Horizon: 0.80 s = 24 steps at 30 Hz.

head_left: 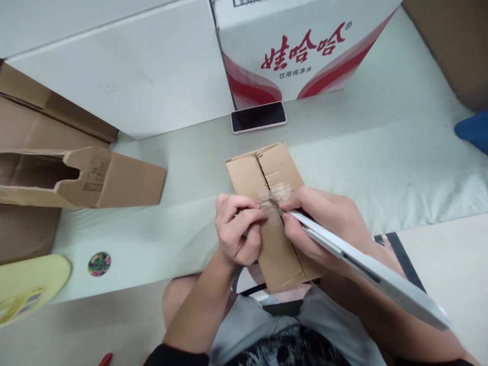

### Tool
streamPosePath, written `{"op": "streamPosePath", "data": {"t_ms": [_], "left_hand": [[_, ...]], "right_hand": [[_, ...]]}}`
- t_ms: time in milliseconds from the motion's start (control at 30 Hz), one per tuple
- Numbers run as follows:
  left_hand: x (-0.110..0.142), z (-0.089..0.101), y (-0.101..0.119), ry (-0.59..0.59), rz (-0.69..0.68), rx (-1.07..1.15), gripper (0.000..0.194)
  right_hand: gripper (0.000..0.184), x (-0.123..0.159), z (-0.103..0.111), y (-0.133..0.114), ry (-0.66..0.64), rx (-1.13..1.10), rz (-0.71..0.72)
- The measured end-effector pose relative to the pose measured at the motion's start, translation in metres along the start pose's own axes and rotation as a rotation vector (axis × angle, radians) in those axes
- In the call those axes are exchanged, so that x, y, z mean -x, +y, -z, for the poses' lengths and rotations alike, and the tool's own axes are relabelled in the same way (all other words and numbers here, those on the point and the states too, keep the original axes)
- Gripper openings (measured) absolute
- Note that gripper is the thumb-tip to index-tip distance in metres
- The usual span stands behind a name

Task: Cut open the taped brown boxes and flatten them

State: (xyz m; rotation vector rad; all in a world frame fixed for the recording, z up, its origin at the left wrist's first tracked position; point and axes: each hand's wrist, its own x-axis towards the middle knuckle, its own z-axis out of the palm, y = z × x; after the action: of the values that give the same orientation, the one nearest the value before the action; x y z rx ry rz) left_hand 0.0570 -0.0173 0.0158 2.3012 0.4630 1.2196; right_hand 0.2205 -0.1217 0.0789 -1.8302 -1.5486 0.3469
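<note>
A small cardboard box (282,249) lies with its taped seam facing up, its near end over my lap. Torn, wrinkled clear packing tape (282,191) crosses the seam near the middle. My right hand (324,218) grips a long white utility knife (366,267), its short dark blade touching the tape at the seam. On the box's left side, my left hand (238,229) is closed, thumb and fingertips pinched at the tape's edge. The fingers partly hide the bit of tape between them.
A phone (258,118) rests against a white and red water carton (290,56). Left stand a large white box (125,76), an open cardboard box (114,178) and a pale yellow object (34,284). A round sticker (99,264) is near the cloth-covered table's front edge.
</note>
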Motion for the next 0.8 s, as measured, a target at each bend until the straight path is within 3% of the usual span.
{"op": "streamPosePath", "data": {"t_ms": [400,500,800], "left_hand": [[0.0001,0.0023,-0.0009,-0.012,-0.024,-0.048,0.017],[0.0006,0.0020,-0.0012,-0.011,-0.018,-0.035,0.017],[0.0000,0.0016,-0.0005,-0.006,-0.018,-0.017,0.017]], "right_hand": [[0.012,0.0016,0.0046,-0.0034,0.044,-0.175,0.014],[0.013,0.0015,0.0079,-0.0050,0.005,-0.148,-0.015],[0.012,-0.0024,0.0019,-0.0051,0.106,-0.058,-0.033]]}}
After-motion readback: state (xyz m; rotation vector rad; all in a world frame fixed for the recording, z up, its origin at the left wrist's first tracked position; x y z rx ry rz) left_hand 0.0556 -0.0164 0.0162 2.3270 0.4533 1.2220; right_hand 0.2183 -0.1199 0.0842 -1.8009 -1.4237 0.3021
